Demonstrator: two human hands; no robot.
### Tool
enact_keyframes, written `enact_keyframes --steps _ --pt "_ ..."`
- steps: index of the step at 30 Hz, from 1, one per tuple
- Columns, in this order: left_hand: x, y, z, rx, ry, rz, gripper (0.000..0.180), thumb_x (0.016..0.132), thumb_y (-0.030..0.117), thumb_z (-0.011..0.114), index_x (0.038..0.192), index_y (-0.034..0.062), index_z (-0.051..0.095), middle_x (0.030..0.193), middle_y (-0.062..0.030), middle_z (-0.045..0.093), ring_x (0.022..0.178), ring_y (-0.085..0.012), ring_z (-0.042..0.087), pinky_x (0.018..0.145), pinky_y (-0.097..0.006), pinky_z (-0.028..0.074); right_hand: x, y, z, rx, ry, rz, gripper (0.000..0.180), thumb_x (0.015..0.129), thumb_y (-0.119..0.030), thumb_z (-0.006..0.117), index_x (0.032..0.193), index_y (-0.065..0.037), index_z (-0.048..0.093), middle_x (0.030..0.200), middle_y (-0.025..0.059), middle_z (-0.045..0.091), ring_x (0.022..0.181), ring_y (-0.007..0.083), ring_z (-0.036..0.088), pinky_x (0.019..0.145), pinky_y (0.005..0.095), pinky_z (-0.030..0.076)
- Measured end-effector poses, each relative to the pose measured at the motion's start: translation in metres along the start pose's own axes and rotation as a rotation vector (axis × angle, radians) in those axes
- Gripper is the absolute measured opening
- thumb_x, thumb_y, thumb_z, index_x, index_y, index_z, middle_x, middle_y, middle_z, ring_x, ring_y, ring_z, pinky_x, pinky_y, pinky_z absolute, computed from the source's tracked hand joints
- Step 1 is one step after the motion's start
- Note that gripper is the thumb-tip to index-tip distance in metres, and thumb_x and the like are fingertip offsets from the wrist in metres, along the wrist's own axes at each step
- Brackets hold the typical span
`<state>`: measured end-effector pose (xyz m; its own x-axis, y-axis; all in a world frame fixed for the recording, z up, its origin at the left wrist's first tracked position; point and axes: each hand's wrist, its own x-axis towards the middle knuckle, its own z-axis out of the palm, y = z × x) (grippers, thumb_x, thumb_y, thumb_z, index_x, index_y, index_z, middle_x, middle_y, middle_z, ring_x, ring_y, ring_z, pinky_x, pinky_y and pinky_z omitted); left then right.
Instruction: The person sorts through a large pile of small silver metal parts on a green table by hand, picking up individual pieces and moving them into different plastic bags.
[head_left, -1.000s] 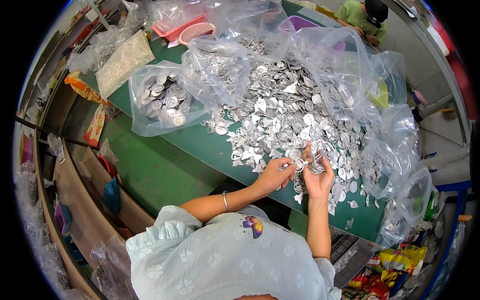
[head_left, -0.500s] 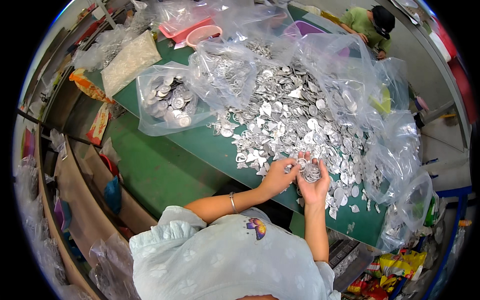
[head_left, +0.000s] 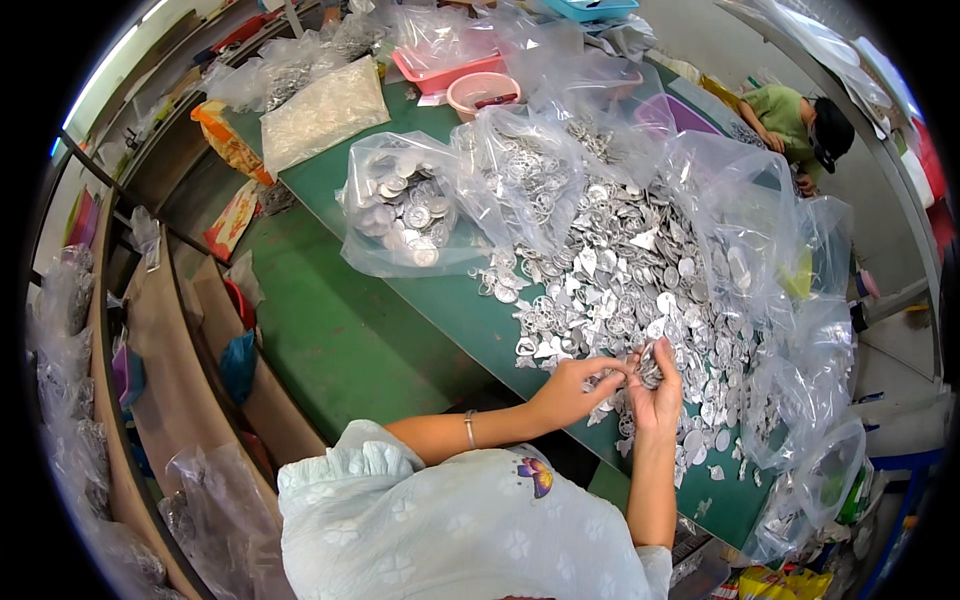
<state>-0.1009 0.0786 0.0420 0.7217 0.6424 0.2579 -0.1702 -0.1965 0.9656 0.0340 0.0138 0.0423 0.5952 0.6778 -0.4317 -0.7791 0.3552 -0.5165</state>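
Head view: both hands meet at the near edge of the metal parts heap (head_left: 640, 270), which spreads across the green worktop (head_left: 450, 310). Left hand (head_left: 572, 388) reaches in from the left, fingers pinched on a small silver piece (head_left: 640, 366) held between the two hands. Right hand (head_left: 658, 392) is raised palm-up, fingers curled round the same piece; exact grip is too small to tell. Bracelet (head_left: 468, 428) on the left wrist.

Heap is flat, shiny stamped pieces, loose, touching the hands on the far side. Open clear plastic bag (head_left: 400, 215) of round metal discs sits left of the heap on the worktop. More clear bags (head_left: 790, 330) crumpled along the right side of the heap. Pink tray (head_left: 445, 72) and pink bowl (head_left: 480, 92) at the far end, well apart from the hands. Another person (head_left: 795, 125) in green at the far right corner.
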Motion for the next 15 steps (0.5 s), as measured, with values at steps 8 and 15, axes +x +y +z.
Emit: enact_keyframes --steps 8,15 --pt "-0.021 -0.011 -0.04 -0.302 0.038 -0.484 0.017 0.089 0.017 0.05 0.095 0.0045 0.06 0.053 0.0043 0.044 0.043 -0.0023 0.038 0.039 -0.019 0.031 0.075 0.038 0.158 -0.039 -0.426 0.436 0.024 0.083 -0.009 0.056 0.104 0.0 0.048 0.094 0.0117 0.053 0.077 0.0203 0.05 0.068 0.0314 0.046" --pt "-0.023 -0.006 -0.058 -0.305 0.053 -0.528 0.017 0.089 0.015 0.05 0.098 0.0042 0.06 0.058 0.0032 0.043 0.047 -0.0037 0.038 0.041 -0.018 0.032 0.132 0.065 0.213 -0.78 -0.493 -0.165 0.062 0.08 -0.018 0.06 0.129 0.005 0.031 0.13 0.0159 0.037 0.115 0.026 0.04 0.101 0.0401 0.023"
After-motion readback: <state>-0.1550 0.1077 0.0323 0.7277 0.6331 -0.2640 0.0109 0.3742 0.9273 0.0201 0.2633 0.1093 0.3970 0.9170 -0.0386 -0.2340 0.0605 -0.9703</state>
